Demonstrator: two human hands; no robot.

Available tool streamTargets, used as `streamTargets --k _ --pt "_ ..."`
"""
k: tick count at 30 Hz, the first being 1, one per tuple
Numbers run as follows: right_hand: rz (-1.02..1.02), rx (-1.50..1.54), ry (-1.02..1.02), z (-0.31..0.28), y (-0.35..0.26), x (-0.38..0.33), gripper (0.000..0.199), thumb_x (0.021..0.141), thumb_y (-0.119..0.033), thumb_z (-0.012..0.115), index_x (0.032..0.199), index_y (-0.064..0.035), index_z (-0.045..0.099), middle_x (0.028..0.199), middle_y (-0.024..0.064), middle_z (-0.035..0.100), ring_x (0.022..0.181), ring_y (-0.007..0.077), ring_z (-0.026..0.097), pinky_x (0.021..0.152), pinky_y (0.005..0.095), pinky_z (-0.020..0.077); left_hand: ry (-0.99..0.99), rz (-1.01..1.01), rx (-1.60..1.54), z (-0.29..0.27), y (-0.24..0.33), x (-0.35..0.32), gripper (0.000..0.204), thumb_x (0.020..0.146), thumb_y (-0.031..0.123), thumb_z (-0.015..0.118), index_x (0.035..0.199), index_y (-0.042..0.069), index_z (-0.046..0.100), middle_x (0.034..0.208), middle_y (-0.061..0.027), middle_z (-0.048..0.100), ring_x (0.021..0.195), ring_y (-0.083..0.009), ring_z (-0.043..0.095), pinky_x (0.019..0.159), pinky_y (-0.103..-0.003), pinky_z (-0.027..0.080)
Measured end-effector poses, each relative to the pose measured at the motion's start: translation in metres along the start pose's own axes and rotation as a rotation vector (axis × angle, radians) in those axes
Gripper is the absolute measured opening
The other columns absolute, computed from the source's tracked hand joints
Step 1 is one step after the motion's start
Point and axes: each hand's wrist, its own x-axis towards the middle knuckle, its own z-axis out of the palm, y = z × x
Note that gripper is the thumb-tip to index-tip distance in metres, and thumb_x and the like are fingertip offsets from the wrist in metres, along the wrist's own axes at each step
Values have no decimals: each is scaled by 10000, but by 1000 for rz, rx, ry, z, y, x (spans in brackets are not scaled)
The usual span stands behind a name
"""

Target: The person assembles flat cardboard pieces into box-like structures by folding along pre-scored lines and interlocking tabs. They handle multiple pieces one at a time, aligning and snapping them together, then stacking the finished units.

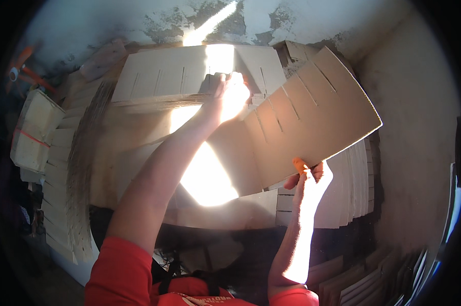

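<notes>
Head view shows first the big stacks of cut cardboard sheets (82,168) that lie around the work surface, on the left and also on the right under the raised piece. Next in size is the slotted cardboard sheet (312,122), held tilted in the air between both hands. Left hand (229,94) grips its far upper edge with fingers curled over (strong sun glare hides the details), and right hand (309,178) pinches the near lower edge. I judge the sheet may bend or tear at its slots, because only two edges carry it, or slip from the thin pinch.
</notes>
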Motion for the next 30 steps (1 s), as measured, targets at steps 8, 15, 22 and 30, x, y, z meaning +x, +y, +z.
streamTargets --k 8,15,22,30 --pt "-35 51 37 6 -5 0 84 815 -58 576 850 6 618 694 64 622 356 120 479 396 222 381 240 84 -96 -19 -21 12 204 913 165 487 1073 46 530 1044 -173 595 979 -362 599 818 -420 506" --pt "10 78 72 8 -12 3 83 829 -21 616 909 -4 632 747 65 637 353 128 478 410 232 369 -150 12 70 -38 -13 -15 485 970 184 437 1409 22 310 1445 -160 369 1304 -315 426 1094 -430 356" --pt "-122 72 69 7 3 4 144 888 -113 577 920 1 659 680 69 642 338 114 500 365 203 381 -291 60 139 -61 13 -37 404 964 191 441 1319 0 416 1146 -157 497 1123 -240 534 953 -374 473" --pt "-115 103 3 3 7 4 116 870 -98 617 921 4 634 730 58 641 367 118 501 399 226 367 446 524 68 -38 27 -76 178 697 23 591 852 -34 525 699 -93 466 589 -209 429 524 -332 401"
